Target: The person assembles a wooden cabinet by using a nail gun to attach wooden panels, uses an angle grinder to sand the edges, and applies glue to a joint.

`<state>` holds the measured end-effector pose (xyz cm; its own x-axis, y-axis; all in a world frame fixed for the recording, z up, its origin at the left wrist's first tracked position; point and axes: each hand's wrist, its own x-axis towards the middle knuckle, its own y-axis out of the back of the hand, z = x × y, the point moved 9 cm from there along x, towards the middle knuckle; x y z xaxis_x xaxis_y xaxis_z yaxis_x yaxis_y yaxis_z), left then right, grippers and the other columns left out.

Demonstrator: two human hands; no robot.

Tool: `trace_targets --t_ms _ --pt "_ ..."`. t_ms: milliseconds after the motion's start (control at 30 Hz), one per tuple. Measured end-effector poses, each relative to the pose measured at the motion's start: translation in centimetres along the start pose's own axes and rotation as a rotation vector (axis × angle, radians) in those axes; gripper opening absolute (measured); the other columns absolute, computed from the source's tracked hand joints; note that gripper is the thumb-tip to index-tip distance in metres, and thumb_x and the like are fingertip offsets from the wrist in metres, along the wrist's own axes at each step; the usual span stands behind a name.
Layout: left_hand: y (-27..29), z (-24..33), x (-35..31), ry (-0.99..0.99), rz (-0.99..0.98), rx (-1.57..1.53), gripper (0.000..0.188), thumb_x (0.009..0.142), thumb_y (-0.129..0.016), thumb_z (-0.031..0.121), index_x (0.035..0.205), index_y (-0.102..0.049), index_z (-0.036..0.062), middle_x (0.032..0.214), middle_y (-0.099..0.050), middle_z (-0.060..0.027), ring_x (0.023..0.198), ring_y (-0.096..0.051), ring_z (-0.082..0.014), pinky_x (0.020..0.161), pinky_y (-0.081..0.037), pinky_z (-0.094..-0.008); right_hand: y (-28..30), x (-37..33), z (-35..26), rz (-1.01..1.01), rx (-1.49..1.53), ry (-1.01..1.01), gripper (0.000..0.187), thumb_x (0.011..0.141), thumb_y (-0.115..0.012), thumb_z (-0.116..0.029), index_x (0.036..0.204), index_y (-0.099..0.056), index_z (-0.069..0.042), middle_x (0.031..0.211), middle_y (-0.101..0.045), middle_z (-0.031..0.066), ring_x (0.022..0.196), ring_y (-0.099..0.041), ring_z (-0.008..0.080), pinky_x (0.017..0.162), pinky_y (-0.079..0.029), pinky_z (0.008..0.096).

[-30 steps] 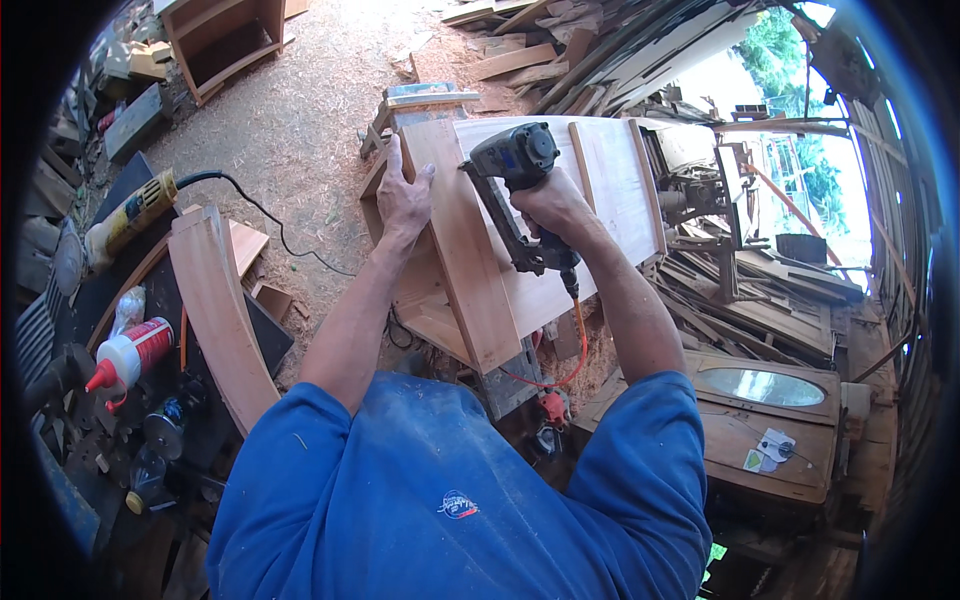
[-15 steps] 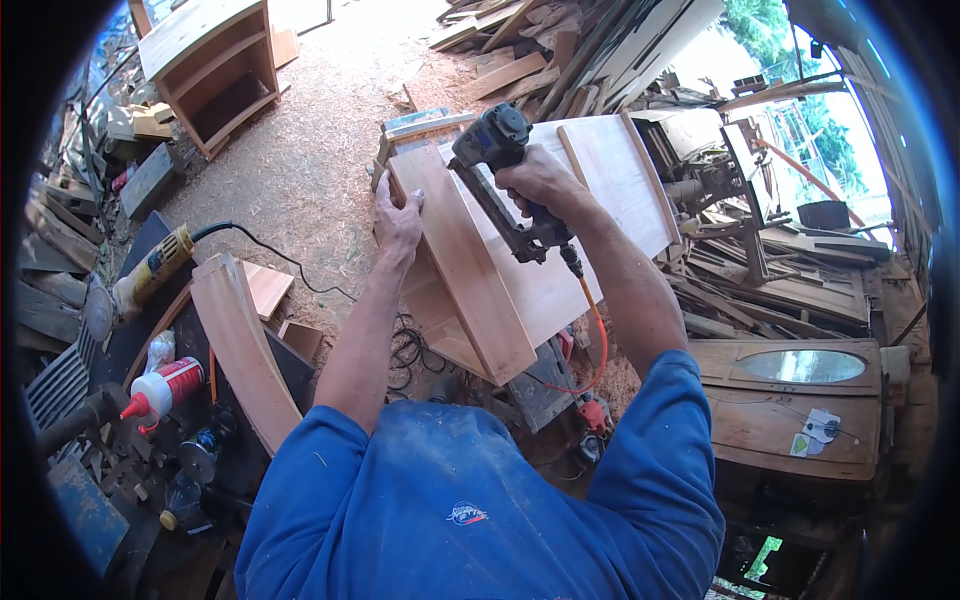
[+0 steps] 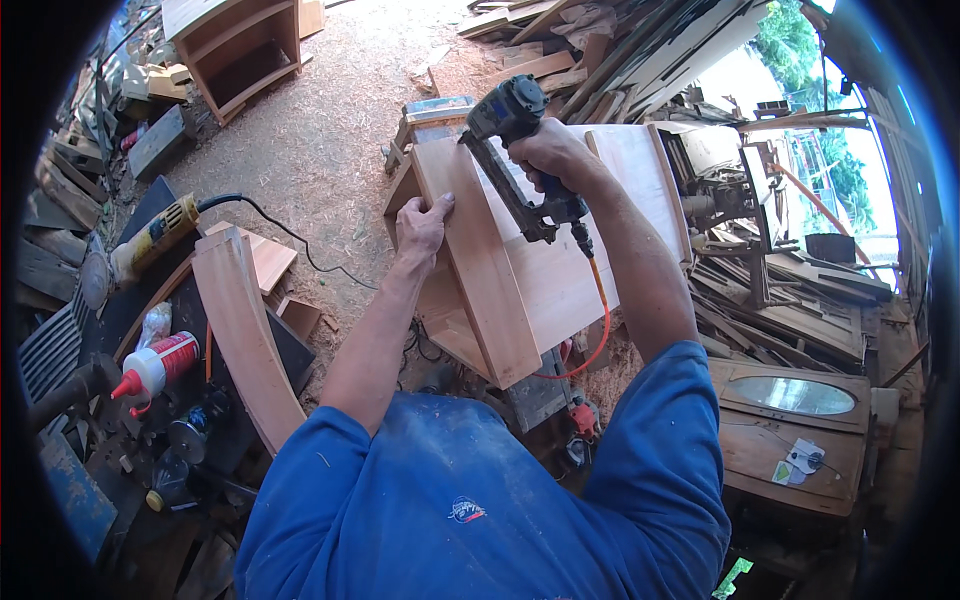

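Note:
My right hand (image 3: 550, 155) is wrapped round the grip of a dark nail gun (image 3: 508, 108). Its nose points down at the far end of a smooth wooden board (image 3: 480, 270), seemingly touching it or just above. That board lies along the left end of a wooden cabinet carcass (image 3: 565, 265) on its side. Partway along the board, my left hand (image 3: 422, 228) grips its left edge, thumb on top, the other fingers partly hidden below. An orange air hose (image 3: 606, 320) hangs from the tool's handle.
On the left are an angle grinder (image 3: 150, 245), a curved wooden piece (image 3: 240, 325) and a white and red glue bottle (image 3: 158, 368). A small cabinet (image 3: 240, 50) stands far left. Stacked boards (image 3: 790, 300) and a door panel with an oval mirror (image 3: 790, 440) lie right.
My left hand has shifted nearer to me along the board's left edge. The nail gun's nose has moved to the board's far end. The whole view has swung slightly.

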<state>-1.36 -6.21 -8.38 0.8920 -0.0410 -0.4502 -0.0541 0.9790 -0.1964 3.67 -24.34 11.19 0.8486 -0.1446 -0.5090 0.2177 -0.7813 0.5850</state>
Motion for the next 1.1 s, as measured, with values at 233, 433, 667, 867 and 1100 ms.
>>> trace_targets --t_ms 233,433,667,867,1100 --pt "0.3 -0.6 1.3 -0.047 0.028 0.049 0.045 0.087 -0.079 0.035 0.102 -0.070 -0.0065 0.092 -0.073 -0.0134 0.083 -0.068 -0.0198 0.076 -0.055 -0.0354 -0.7 -0.7 -2.0 -0.027 -0.076 0.067 0.011 0.079 -0.063 -0.006 0.071 -0.057 -0.001 0.060 -0.056 0.0042 0.045 -0.055 0.0134 0.040 -0.047 0.0319" --pt "0.4 0.5 0.0 -0.049 0.006 0.115 0.050 0.087 -0.079 0.041 0.102 -0.071 -0.0057 0.091 -0.073 -0.0120 0.083 -0.067 -0.0197 0.076 -0.054 -0.0363 -2.4 -2.1 -4.8 -0.005 -0.142 0.088 0.010 0.078 -0.065 -0.006 0.073 -0.058 -0.001 0.059 -0.055 0.0036 0.045 -0.055 0.0132 0.041 -0.048 0.0309" --pt "-0.2 -1.0 -2.4 0.002 -0.119 -0.012 0.051 0.087 -0.079 0.043 0.103 -0.072 -0.0046 0.090 -0.073 -0.0108 0.080 -0.067 -0.0188 0.074 -0.054 -0.0355 -4.5 -1.9 -5.7 -0.100 -0.071 0.147 0.010 0.078 -0.064 -0.007 0.072 -0.057 -0.002 0.058 -0.055 0.0035 0.044 -0.054 0.0127 0.041 -0.047 0.0311" --pt "-0.1 -0.9 -2.0 -0.010 -0.118 0.077 0.046 0.087 -0.080 0.039 0.102 -0.073 -0.0042 0.092 -0.076 -0.0137 0.084 -0.071 -0.0201 0.076 -0.055 -0.0354 -4.5 -1.5 -4.8 -0.085 -0.071 0.084 0.010 0.077 -0.063 -0.006 0.071 -0.058 -0.001 0.057 -0.055 0.0034 0.045 -0.054 0.0125 0.041 -0.047 0.0311" --pt "-0.1 -1.1 -2.2 0.004 -0.106 0.065 0.047 0.087 -0.080 0.040 0.102 -0.073 -0.0042 0.093 -0.076 -0.0151 0.086 -0.072 -0.0217 0.078 -0.056 -0.0363 -4.5 -1.9 -6.4 -0.095 -0.189 0.114 0.011 0.077 -0.064 -0.005 0.069 -0.058 0.000 0.058 -0.055 0.0040 0.044 -0.054 0.0129 0.041 -0.047 0.0308"
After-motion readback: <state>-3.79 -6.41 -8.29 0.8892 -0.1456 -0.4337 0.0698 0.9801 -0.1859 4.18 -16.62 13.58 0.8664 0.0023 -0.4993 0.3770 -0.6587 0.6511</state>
